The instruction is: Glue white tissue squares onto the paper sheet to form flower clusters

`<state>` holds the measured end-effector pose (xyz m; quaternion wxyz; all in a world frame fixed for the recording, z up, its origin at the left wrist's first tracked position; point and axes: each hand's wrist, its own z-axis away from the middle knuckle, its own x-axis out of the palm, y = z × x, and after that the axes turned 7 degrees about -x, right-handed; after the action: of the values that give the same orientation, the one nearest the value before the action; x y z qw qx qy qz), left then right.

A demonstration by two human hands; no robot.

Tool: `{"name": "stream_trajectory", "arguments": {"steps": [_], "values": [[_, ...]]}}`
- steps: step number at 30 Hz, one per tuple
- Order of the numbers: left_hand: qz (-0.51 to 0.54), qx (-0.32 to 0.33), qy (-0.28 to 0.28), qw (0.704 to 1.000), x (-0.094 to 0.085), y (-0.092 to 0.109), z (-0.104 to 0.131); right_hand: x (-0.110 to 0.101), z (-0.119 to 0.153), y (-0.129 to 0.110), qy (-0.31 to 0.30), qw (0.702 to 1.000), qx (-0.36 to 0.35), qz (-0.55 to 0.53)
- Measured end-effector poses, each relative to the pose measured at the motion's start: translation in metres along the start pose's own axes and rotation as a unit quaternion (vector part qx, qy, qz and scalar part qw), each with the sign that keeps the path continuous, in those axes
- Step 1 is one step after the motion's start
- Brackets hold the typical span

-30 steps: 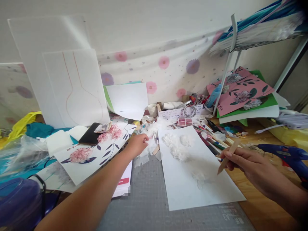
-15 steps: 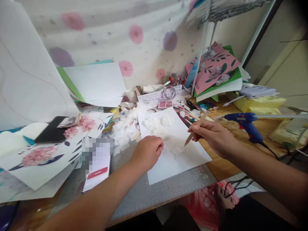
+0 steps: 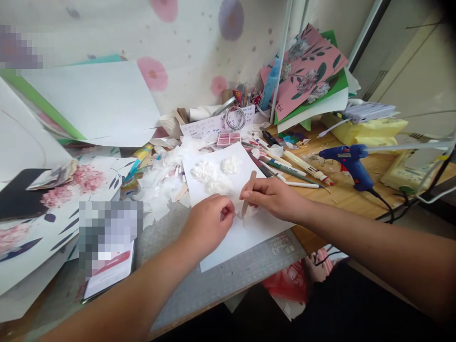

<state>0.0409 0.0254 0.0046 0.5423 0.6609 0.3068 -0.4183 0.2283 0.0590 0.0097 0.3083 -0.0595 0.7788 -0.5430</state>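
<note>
My right hand (image 3: 272, 197) is closed around a flat wooden craft stick (image 3: 252, 183), held like a pen with its lower end on the white paper sheet (image 3: 218, 251). Close by on the left, my left hand (image 3: 210, 221) rests over the same sheet with its fingers curled in; whatever they pinch is hidden. Beyond the hands, clusters of crumpled white petals (image 3: 213, 178) and a rounder white puff (image 3: 230, 165) sit on the sheet. A faint pale patch lies under the stick's end, too unclear to name.
A grey cutting mat (image 3: 249, 280) lies beneath the sheet. Torn white tissue (image 3: 160, 183) heaps up to the left, near a phone (image 3: 114, 275). On the right are pens and brushes (image 3: 302, 184) and a blue glue gun (image 3: 351, 164) with its cord. Pink flower artwork (image 3: 306, 71) leans behind.
My right hand has brought the craft stick leftward across the sheet, close to my left hand. My left hand stays curled over the paper. The view has shifted somewhat.
</note>
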Motion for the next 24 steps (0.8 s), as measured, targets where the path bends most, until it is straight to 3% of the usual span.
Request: {"name": "stream_trajectory", "arguments": {"steps": [12,19,24], "values": [[0.030,-0.004,-0.038,0.999,0.004,0.002,0.005,-0.006,-0.003,0.002,0.057,0.997,0.041,-0.018],[-0.002,0.035,-0.016,0.999,0.006,0.003,0.004,-0.010,-0.003,0.002,0.124,0.990,0.039,-0.050],[-0.005,0.053,-0.007,0.999,0.007,0.003,0.003,-0.005,-0.003,-0.008,0.103,0.994,0.033,-0.028]]}}
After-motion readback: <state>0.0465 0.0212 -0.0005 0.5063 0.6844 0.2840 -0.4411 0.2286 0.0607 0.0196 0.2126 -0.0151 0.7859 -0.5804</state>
